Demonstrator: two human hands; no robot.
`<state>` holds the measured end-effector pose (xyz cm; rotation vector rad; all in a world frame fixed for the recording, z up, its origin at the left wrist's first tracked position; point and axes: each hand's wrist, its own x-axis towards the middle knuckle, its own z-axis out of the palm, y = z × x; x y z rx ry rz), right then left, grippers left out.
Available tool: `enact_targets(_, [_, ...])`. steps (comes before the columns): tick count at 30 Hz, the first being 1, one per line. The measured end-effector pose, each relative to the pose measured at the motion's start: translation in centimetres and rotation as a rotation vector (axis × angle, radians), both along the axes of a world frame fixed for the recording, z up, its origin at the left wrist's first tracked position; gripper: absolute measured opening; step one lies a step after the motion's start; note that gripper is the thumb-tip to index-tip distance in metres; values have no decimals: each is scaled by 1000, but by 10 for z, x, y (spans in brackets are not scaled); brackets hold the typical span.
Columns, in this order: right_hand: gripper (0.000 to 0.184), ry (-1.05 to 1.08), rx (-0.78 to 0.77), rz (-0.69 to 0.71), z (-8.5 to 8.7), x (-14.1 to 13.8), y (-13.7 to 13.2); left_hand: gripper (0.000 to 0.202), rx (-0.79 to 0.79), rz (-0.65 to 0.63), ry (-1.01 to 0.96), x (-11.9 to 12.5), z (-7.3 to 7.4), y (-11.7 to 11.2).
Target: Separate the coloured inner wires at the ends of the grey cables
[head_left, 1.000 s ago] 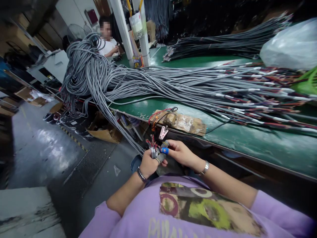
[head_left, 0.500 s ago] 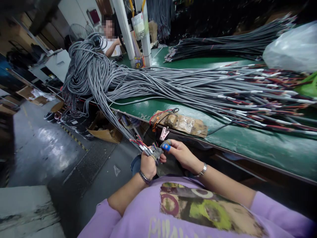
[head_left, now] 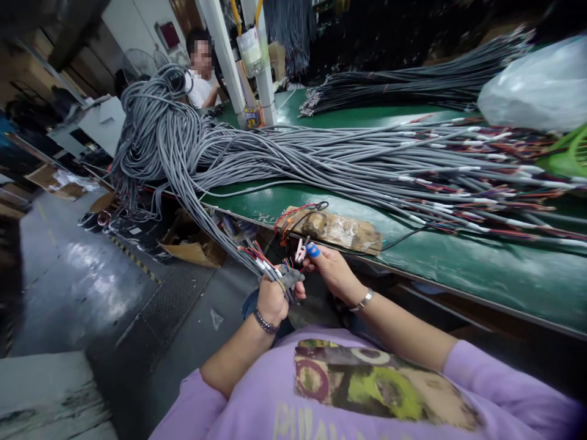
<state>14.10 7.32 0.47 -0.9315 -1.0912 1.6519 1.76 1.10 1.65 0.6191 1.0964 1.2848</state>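
Note:
My left hand [head_left: 274, 299] is closed around a bunch of grey cables [head_left: 224, 239]. Stripped ends with red, white and other coloured wires [head_left: 262, 260] stick out above its fingers, and grey finger covers show on it. Close on its right, my right hand [head_left: 332, 269] has its fingers pinched together, blue tape [head_left: 313, 250] around the thumb. That thumb is right beside a pale pink clip [head_left: 300, 252] at the bench edge; whether it grips the clip I cannot tell. Behind the clip, a worn wooden block [head_left: 339, 230] wrapped in clear tape lies on the green bench [head_left: 458, 275].
A large heap of grey cables [head_left: 293, 153] spreads along the bench, stripped ends to the right. Behind lie dark cables [head_left: 403, 85], a plastic bag [head_left: 536, 85] and a green basket [head_left: 568, 153]. Another person [head_left: 202, 85] is beyond the heap. A cardboard box [head_left: 192, 238] stands on the floor.
My right hand has moved up and away from my left hand's fingers to beside the pink clip. My left hand still holds the cables. The other person's arm has lowered.

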Motion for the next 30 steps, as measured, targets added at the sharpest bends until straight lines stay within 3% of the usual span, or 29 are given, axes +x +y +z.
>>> enact_targets(2, [50, 15, -8, -2, -1, -2, 0, 28, -4, -1, 6, -1, -1, 2])
enact_targets(6, [49, 262, -184, 117, -2, -7, 4, 29, -11, -24, 28, -1, -2, 3])
enact_targets(9, [43, 341, -248, 82, -3, -10, 7, 29, -15, -51, 37, 1, -2, 3])
enact_targets(14, [40, 366, -272, 51, -5, -11, 7, 33, -34, -64, 73, 5, -3, 4])
enact_targets(24, [44, 394, -409, 161, 1, 1, 2, 30, 44, 23, 88, 3, -1, -9])
enact_targets(30, [30, 315, -306, 132, 4, 1, 1, 28, 54, 166, 58, 8, 0, -11])
